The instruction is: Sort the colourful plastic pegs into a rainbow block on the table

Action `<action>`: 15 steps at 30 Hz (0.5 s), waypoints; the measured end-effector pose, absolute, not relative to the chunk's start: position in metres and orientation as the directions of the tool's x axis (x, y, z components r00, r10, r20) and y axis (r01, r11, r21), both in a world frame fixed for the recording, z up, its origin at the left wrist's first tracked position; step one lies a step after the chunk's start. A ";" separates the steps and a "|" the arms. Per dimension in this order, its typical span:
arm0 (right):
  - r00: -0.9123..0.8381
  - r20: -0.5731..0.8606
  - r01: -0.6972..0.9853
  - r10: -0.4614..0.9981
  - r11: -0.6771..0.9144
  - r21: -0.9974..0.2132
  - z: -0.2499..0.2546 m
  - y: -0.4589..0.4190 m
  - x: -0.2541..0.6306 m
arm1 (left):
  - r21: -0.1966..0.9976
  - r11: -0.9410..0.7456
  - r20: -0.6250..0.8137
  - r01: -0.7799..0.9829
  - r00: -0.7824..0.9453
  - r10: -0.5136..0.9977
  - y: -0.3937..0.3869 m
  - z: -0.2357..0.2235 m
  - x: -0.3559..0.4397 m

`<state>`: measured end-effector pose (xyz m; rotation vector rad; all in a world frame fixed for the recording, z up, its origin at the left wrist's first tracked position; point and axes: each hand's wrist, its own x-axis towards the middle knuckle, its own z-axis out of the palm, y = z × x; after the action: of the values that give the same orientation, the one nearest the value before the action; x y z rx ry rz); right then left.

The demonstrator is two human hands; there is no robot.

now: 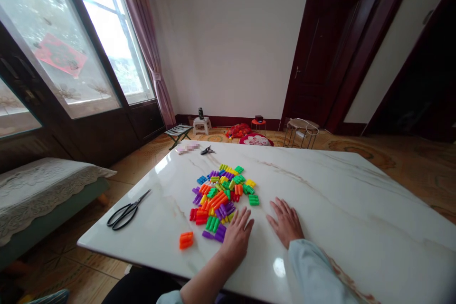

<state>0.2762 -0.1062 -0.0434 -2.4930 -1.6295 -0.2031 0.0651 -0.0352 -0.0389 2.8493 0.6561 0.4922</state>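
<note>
A loose heap of colourful plastic building blocks (218,203) lies on the white marble-patterned table (320,180). They are orange, green, purple, yellow, red and blue, with rounded ribs. My left hand (238,235) rests at the heap's near right edge, fingers stretched out beside a purple block (220,233); whether it touches the block I cannot tell. To the right, my right hand (286,221) lies flat on the tabletop with spread fingers, apart from the blocks. Closest to it is a green block (253,200). One orange block (185,240) sits by itself at the front left.
Black-handled scissors (128,210) lie on the table's left side. Small dark pliers or cutters (207,150) and a blurred flat item (187,147) are near the far edge. Beyond stand a white stool (202,126), a folding stool (178,132) and a round metal-framed stool (302,130).
</note>
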 end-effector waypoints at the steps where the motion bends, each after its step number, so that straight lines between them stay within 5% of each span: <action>1: 0.398 0.198 0.917 0.896 -0.397 -0.050 -0.043 -0.107 0.275 | 0.268 -0.908 0.267 0.321 0.881 0.390 -0.041 -0.038 0.062; 4: 0.395 0.200 0.917 0.897 -0.396 -0.035 -0.043 -0.109 0.274 | 0.357 -0.911 0.233 0.207 0.925 0.301 -0.055 -0.033 0.053; 7: 0.407 0.197 0.913 0.892 -0.403 -0.064 -0.038 -0.105 0.276 | 0.412 -0.872 0.213 0.263 0.903 0.373 -0.059 -0.029 0.051; 15: 0.523 0.257 0.771 0.813 -0.323 -0.548 -0.025 -0.051 0.252 | 0.465 -0.786 0.192 0.408 0.819 0.540 -0.057 -0.029 0.057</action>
<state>0.2521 -0.0507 -0.0253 -2.1384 -1.2821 0.0853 0.0571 -0.0572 -0.0293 2.5949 0.7091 0.4448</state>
